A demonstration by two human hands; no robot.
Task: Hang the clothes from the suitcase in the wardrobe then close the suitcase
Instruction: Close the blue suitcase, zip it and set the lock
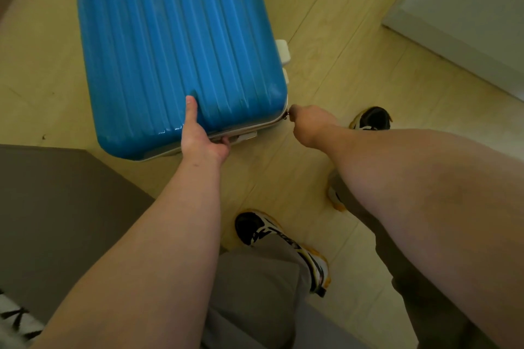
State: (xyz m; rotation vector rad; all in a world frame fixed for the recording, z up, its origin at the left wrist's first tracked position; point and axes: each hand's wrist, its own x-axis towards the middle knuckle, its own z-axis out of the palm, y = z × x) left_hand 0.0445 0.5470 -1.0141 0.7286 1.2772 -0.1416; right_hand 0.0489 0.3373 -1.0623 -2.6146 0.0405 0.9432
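Head view: zipping the suitcase [175, 37] shut.
The left hand [202, 139] is gripping the suitcase's near edge, thumb [191, 109] lying on top, fingers [226, 141] curling under beside the handle [246, 136]. The suitcase is lying flat, long axis running near to far. At its near right corner the right hand [307, 125] is pinching the zip pull [288, 115], fingertips clamping together on it; the seam [272, 121] is probably turning that corner, just left of those fingers.

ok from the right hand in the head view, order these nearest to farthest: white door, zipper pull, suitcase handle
1. zipper pull, pinched by the right hand at the blue suitcase corner
2. suitcase handle, left along the near edge
3. white door, far right
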